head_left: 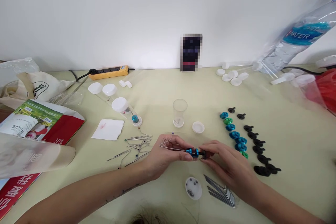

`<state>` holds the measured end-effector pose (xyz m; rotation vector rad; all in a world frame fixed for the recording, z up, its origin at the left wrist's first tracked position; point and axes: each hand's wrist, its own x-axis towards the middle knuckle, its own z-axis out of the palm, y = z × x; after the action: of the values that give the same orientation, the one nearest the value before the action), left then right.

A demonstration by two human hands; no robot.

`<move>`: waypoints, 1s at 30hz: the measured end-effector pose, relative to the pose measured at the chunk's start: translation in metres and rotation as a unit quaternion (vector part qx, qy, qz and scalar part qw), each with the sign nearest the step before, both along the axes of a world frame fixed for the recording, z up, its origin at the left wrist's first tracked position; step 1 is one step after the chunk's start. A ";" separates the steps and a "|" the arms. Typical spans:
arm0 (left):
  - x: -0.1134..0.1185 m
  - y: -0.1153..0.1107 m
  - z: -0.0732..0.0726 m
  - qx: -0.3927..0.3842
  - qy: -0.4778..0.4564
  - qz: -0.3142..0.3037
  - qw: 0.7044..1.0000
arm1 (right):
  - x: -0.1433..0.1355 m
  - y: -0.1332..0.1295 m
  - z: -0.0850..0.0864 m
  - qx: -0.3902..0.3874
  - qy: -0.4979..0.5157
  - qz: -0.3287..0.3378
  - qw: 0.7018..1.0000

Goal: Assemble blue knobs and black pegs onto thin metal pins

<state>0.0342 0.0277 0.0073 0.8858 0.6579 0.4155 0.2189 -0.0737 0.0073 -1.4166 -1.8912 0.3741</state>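
Note:
My left hand (162,159) pinches a small blue metal fitting (192,152), and a thin bent wire (166,146) rises beside its fingers. Facing it, my right hand (228,169) grips a black thumbscrew (203,154) whose stem meets the fitting's right end; how deep it sits I cannot tell. Below my hands, a white cap (193,196) holds several tiny metal screws, beside a fan of L-shaped hex keys (220,194). Several bent wire rods (135,143) lie left of my left hand. Blue and green fittings (234,134) and black thumbscrews (258,142) stand in rows on the right.
Beyond my hands stand a clear tube (180,108) and a loose white lid (198,127). Capped tubes (120,104), torn white paper (108,129) and a yellow power strip (109,72) are leftward. A phone (191,52) leans on the wall; a water bottle (301,38) is at right.

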 end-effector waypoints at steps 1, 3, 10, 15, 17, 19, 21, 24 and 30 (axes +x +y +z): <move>0.000 0.000 0.000 0.000 -0.001 -0.003 1.000 | 0.000 0.000 0.000 -0.006 0.001 0.005 1.000; -0.001 0.000 0.000 0.000 -0.001 -0.012 1.000 | 0.001 0.000 0.000 -0.025 0.001 0.014 1.000; -0.001 0.000 0.001 0.005 -0.004 -0.013 1.000 | 0.002 0.000 -0.002 -0.023 -0.003 0.003 1.000; -0.002 0.000 0.002 0.002 0.002 -0.025 1.000 | 0.002 -0.001 -0.002 -0.045 0.004 0.021 0.999; -0.002 0.000 0.002 0.000 0.005 -0.029 1.000 | 0.003 0.000 -0.002 -0.062 0.008 0.033 0.997; -0.002 0.000 0.001 -0.002 0.005 -0.029 1.000 | 0.004 0.000 -0.001 -0.063 0.018 0.036 0.997; -0.002 0.000 0.001 -0.003 -0.001 -0.025 1.000 | 0.005 0.000 -0.002 -0.063 0.021 0.030 0.997; -0.002 0.000 -0.001 -0.001 -0.015 -0.023 1.000 | 0.004 -0.001 -0.003 -0.061 0.009 0.021 0.998; -0.002 0.002 -0.003 0.007 -0.026 -0.014 1.000 | 0.002 -0.002 -0.006 -0.023 0.006 -0.006 1.000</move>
<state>0.0317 0.0294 0.0039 0.8930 0.5940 0.4165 0.2212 -0.0758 0.0014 -1.4512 -1.8758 0.4207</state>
